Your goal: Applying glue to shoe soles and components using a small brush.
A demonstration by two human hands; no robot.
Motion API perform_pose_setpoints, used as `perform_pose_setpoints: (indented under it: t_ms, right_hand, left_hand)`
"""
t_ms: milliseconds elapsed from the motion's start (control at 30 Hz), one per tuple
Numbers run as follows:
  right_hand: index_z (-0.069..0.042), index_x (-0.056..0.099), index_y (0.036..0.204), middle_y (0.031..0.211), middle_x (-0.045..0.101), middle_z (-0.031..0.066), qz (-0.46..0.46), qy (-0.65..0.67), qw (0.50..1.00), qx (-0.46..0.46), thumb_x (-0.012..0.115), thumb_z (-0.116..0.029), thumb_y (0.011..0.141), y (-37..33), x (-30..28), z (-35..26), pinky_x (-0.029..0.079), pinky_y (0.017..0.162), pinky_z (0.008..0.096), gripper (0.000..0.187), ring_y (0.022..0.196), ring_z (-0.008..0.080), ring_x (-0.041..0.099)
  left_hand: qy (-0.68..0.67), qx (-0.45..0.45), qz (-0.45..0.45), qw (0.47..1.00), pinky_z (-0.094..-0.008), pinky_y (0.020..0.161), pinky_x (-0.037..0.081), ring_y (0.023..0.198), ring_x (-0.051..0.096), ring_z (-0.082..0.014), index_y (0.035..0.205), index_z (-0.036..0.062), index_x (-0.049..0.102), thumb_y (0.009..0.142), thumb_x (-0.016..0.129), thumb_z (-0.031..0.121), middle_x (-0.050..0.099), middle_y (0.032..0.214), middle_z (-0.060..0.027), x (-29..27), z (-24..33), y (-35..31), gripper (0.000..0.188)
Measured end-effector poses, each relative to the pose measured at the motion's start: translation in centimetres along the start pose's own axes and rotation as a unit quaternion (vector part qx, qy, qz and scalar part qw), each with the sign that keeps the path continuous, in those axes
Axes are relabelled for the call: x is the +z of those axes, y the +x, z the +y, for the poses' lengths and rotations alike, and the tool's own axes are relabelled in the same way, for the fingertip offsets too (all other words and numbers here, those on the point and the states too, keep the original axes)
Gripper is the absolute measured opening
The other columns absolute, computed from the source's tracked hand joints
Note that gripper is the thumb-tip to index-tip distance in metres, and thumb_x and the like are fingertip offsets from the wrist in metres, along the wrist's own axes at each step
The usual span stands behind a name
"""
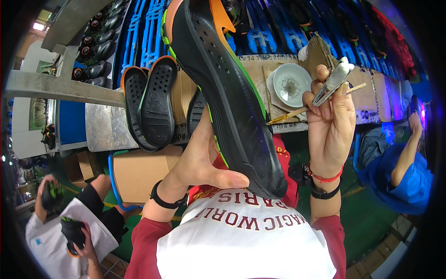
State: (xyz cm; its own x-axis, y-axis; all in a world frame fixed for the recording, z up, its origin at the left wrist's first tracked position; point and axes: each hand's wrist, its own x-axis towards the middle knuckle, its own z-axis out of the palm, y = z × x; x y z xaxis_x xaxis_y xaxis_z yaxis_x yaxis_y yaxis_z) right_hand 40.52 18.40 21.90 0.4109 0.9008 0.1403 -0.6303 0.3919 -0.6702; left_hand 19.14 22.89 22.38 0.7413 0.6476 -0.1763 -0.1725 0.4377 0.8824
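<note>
My left hand (200,156) is closed around the edge of a large black shoe sole (232,111) with green and orange trim, its heel end toward me. Several small holes dot its upper part. In my right hand (332,121) is a thin brush (292,114) with a wooden handle, its tip at the sole's right edge. A crumpled white and grey piece (333,81), of a kind I cannot make out, is held in the same fingers. Beyond the brush stands a white bowl (275,84) with dark residue inside.
Two black soles (160,100) lean together on the metal-topped table (104,128); another sole (195,114) is partly hidden. Blue racks (151,30) run along the far side. A cardboard box (144,172) stands below left. One person (69,251) handles shoes at left; another (404,172) works at right.
</note>
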Motion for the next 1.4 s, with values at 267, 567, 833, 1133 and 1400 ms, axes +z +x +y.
perform_pose_setpoints:
  t_ms: [267, 567, 833, 1133, 1400]
  right_hand:
    - [0.001, 0.052, 0.107, 0.118, 0.048, 0.0108, 0.021, -0.003, 1.000, 0.005, 0.043, -0.019, 0.099, -0.1, 0.1, -0.5, 0.033, 0.064, 0.0199, 0.024, 0.066, 0.0025, 0.033]
    - [0.003, 0.047, 0.115, 0.114, 0.048, 0.0105, -0.005, -0.006, 1.000, -0.006, 0.040, -0.017, 0.100, -0.1, 0.4, -1.6, 0.034, 0.062, 0.0188, 0.026, 0.063, 0.0015, 0.032]
    - [0.002, 0.051, 0.112, 0.115, 0.051, 0.0110, -0.002, -0.001, 1.000, 0.003, 0.044, -0.020, 0.099, 0.2, -0.2, -0.3, 0.034, 0.064, 0.0204, 0.026, 0.063, 0.0020, 0.033]
    - [0.003, 0.050, 0.113, 0.118, 0.051, 0.0117, -0.011, -0.008, 1.000, -0.003, 0.045, -0.019, 0.098, 0.4, -0.3, 0.1, 0.034, 0.064, 0.0209, 0.027, 0.064, 0.0022, 0.035]
    - [-0.005, 0.051, 0.104, 0.069, 0.041, -0.0048, 0.032, -0.067, 0.997, 0.004, 0.047, -0.026, 0.098, 0.9, 0.8, -0.2, 0.034, 0.064, 0.0221, 0.022, 0.059, 0.0031, 0.031]
  left_hand:
    - [0.012, 0.000, 0.017, 1.000, -0.0340, 0.106, 0.028, 0.129, 0.032, -0.0227, 0.145, 0.0030, 0.012, 0.053, 0.087, 0.017, 0.032, 0.137, -0.0100, 0.0, 0.4, -0.1, 0.120]
    - [0.012, 0.011, 0.020, 1.000, -0.0337, 0.106, 0.029, 0.127, 0.035, -0.0226, 0.145, 0.0026, 0.013, 0.054, 0.086, 0.019, 0.034, 0.135, -0.0105, -0.4, 0.0, 0.2, 0.118]
    - [-0.003, 0.018, 0.001, 1.000, -0.0333, 0.105, 0.031, 0.126, 0.037, -0.0215, 0.145, 0.0033, 0.011, 0.055, 0.086, 0.016, 0.035, 0.134, -0.0099, -0.2, -0.1, 0.3, 0.118]
    - [0.012, 0.010, -0.025, 1.000, -0.0335, 0.106, 0.030, 0.128, 0.035, -0.0219, 0.145, 0.0036, 0.008, 0.055, 0.086, 0.012, 0.033, 0.136, -0.0098, -0.3, 0.2, 0.2, 0.120]
    - [0.021, 0.005, -0.038, 0.999, -0.0343, 0.105, 0.032, 0.127, 0.035, -0.0216, 0.146, 0.0041, 0.006, 0.055, 0.086, 0.012, 0.033, 0.136, -0.0097, -0.3, -0.1, 0.2, 0.121]
